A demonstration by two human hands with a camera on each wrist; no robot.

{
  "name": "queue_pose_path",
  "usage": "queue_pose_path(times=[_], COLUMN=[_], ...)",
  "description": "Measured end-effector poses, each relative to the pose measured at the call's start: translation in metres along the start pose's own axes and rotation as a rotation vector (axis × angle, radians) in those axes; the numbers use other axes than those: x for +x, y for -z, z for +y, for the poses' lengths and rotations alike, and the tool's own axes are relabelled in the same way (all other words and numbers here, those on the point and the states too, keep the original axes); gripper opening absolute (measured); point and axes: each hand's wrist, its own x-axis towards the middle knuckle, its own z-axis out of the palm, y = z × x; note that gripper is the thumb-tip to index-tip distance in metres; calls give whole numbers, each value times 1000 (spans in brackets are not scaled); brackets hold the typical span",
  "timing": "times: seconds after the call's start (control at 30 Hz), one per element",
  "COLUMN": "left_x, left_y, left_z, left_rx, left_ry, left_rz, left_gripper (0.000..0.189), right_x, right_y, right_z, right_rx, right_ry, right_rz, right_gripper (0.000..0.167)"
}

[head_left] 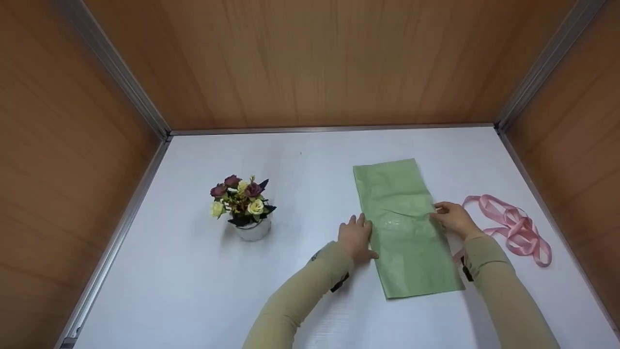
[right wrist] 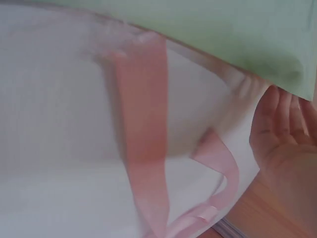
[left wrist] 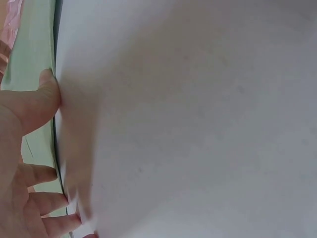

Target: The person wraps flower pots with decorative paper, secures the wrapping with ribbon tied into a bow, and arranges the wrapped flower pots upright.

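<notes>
A long piece of green paper (head_left: pixel 402 261), folded and creased with a shiny patch near its middle, lies on the white table. My left hand (head_left: pixel 356 238) rests along its left edge, fingers and thumb spread; in the left wrist view the thumb (left wrist: pixel 48 96) touches that edge. On the opposite side my right hand (head_left: pixel 454 219) pinches the paper's right edge. The right wrist view shows this edge raised off the table, with the fingers (right wrist: pixel 283 111) beneath it. Pink ribbon (head_left: pixel 520 232) lies in loose loops right of that hand, and one strip runs close to the paper.
A small white pot (head_left: pixel 254 230) of dark red and yellow flowers (head_left: pixel 242 196) stands left of the hands on the white table (head_left: pixel 169 281). Wooden panels (head_left: pixel 334 63) with metal edging wall in the back and both sides.
</notes>
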Motion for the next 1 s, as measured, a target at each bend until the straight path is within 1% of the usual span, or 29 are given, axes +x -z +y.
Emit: queue_pose_path(times=[0.13, 0.27, 0.43, 0.57, 0.7, 0.73, 0.83, 0.93, 1.0], left_x=[0, 0, -1, -1, -2, -2, -2, -2, -2], left_y=[0, 0, -1, 0, 2, 3, 10, 25, 37], left_z=[-1, -2, -3, -2, -3, -4, -7, -11, -14], left_rx=[-19, -36, -41, -40, -76, -93, -134, -193, -242], left_ry=[-7, -11, -4, -4, -7, -11, -49, -91, -110], left_rz=[2, 0, -20, -35, -39, -35, 3, 72, 113], left_gripper=[89, 88, 88, 89, 87, 85, 69, 53, 47], right_x=[-1, -4, -7, -7, -7, -7, -8, -10, -11], right_y=[7, 13, 17, 22, 25, 25, 27, 29, 30], right_z=[-6, -12, -20, -26, -34, -36, -43, -48, -52], right_rx=[-24, -39, -27, -16, 2, 6, 15, 6, -5], right_ry=[0, 14, 39, 36, 48, 53, 66, 82, 90], right_rz=[-2, -33, -78, -116, -140, -143, -154, -163, -166], right_gripper=[51, 52, 53, 54, 54, 54, 53, 52, 50])
